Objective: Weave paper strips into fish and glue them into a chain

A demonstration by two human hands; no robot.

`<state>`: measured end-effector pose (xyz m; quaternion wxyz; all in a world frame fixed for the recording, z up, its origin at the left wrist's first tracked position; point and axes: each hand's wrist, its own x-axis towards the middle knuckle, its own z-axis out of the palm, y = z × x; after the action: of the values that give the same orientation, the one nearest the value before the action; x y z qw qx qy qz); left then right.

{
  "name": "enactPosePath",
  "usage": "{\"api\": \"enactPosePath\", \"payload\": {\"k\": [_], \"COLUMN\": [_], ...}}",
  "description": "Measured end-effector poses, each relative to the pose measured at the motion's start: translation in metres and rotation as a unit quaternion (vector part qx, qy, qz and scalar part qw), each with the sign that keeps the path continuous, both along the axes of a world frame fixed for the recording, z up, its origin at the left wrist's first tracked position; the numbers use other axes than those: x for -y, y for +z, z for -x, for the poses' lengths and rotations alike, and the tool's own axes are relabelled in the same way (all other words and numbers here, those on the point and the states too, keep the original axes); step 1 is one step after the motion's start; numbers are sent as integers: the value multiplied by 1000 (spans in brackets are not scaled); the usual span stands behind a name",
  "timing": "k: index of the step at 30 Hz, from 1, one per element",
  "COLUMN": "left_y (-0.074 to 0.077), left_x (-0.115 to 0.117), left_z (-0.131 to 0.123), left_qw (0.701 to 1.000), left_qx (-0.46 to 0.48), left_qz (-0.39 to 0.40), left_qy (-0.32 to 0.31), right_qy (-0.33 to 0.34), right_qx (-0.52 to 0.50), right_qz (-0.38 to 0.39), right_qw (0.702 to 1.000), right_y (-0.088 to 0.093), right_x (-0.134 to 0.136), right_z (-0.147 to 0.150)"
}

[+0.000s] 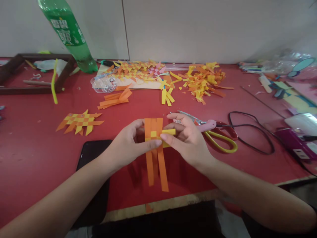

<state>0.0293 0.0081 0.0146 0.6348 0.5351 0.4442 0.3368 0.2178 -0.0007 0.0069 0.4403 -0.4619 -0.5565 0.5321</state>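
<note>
Craft workspace, red table [37, 165], scissors [208, 134], paper scraps [204, 79]

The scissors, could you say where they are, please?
In the head view, the scissors lie on the red table, right of the right hand, beside a pink handle.

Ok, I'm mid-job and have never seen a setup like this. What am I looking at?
There is no machine here: these are a person's two bare hands. The single picture comes from a camera worn on that person's head, looking forward and down.

The left hand and right hand hold a small piece of woven orange and yellow paper strips between thumbs and fingers, with loose ends hanging down.

On the red table lie a black phone, a fish-like woven paper piece, scissors and a pile of paper pieces. A green bottle stands behind.
</note>
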Motion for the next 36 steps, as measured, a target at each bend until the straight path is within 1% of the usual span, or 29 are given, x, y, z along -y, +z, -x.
{"api": "enactPosePath", "payload": {"k": [2,5,9,13,16,19,21,22,23,24,25,26,28,29,31,32,34,36], "left_y": [-1,-2,-2,-1,0,-1,0,0,1,2,3,4,6,7,6,5,4,4], "left_x": [1,1,-1,-1,0,2,2,2,1,0,-1,-2,-3,-3,-3,-2,0,1], "left_z": [1,2,2,2,2,2,2,1,1,1,1,1,1,1,2,2,3,3], "left_qw": [1000,998,993,990,992,994,995,995,993,989,985,980,967,963,962,965,970,970], "left_qx": [4,50,97,109,107,92,83,81,83,92,107,125,162,171,165,157,150,166], "left_qz": [1,23,61,66,63,54,28,12,2,7,30,67,156,189,213,210,192,175], "left_qy": [9,31,34,54,38,23,42,61,87,112,131,139,117,90,40,27,23,29], "right_qy": [13,29,20,13,23,51,51,40,25,10,-2,-7,-4,-3,-3,-6,-14,-29], "right_qx": [-4,-33,-48,-60,-78,-73,-45,-27,-6,17,44,76,138,165,212,229,255,270], "right_qz": [-4,-4,-11,-15,-19,-23,-49,-81,-131,-195,-268,-341,-454,-488,-519,-523,-518,-500], "right_qw": [1000,999,999,998,997,996,996,996,991,981,962,937,880,857,828,821,816,822], "right_y": [1,-1,-3,-3,-2,-1,-3,-4,-4,-5,-4,-4,-2,-1,0,0,-1,-3], "right_x": [1,2,1,2,3,3,2,1,0,-1,-1,-2,-3,-3,-2,-2,-3,-3], "right_z": [1,1,0,0,1,2,1,0,-2,-5,-8,-11,-16,-17,-18,-18,-17,-16]}}
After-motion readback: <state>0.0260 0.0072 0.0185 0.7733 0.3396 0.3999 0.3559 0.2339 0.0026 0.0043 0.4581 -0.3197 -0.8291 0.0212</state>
